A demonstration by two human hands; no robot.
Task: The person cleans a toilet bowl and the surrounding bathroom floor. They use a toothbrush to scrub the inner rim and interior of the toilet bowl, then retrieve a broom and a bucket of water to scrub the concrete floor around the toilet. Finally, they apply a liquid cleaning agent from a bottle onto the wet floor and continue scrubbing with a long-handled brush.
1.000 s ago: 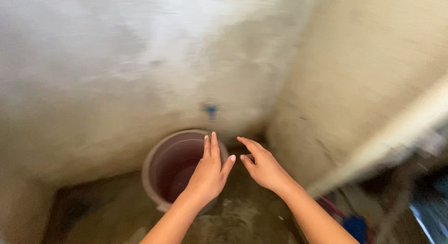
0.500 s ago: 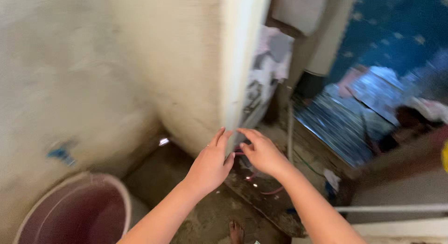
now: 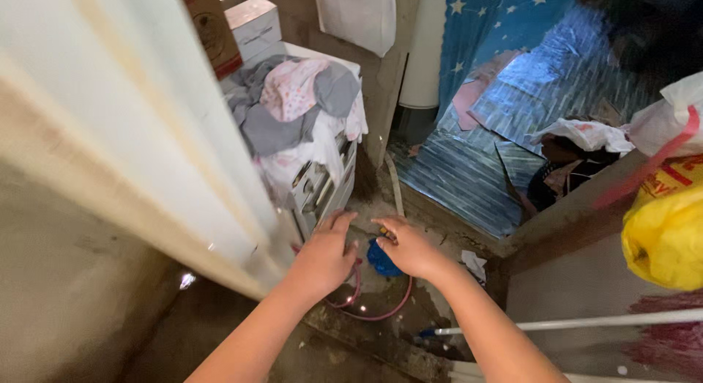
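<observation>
A pale wall [image 3: 110, 127] fills the left side, its edge slanting down towards the hands, so the view past it opens on the right. Far right, blue sheeting [image 3: 505, 127] lies over the floor and runs up as a starred curtain, seemingly covering that corner. A yellow bag [image 3: 666, 240] bulges at the right edge, resting on a grey ledge [image 3: 578, 280] where it stays off the wet floor. Far left of middle, a heap of clothes [image 3: 300, 112] in grey, pink and white is piled on a white machine [image 3: 322, 185], likely parked there for want of another dry surface; two boxes [image 3: 234, 28] stand behind it. A white pipe [image 3: 586, 323] crosses the near right.

Down on the concrete floor [image 3: 351, 339], a pink hose [image 3: 373, 310] loops loosely beside the machine, and a small blue object [image 3: 381, 260] sits just beyond the hands; what it is I cannot tell.

The left hand [image 3: 322, 255] and the right hand [image 3: 406, 247] are held out side by side, palms down, fingers loosely spread and gripping nothing. Both hang above the hose loop, the right hand partly over the blue object, whether touching I cannot say.
</observation>
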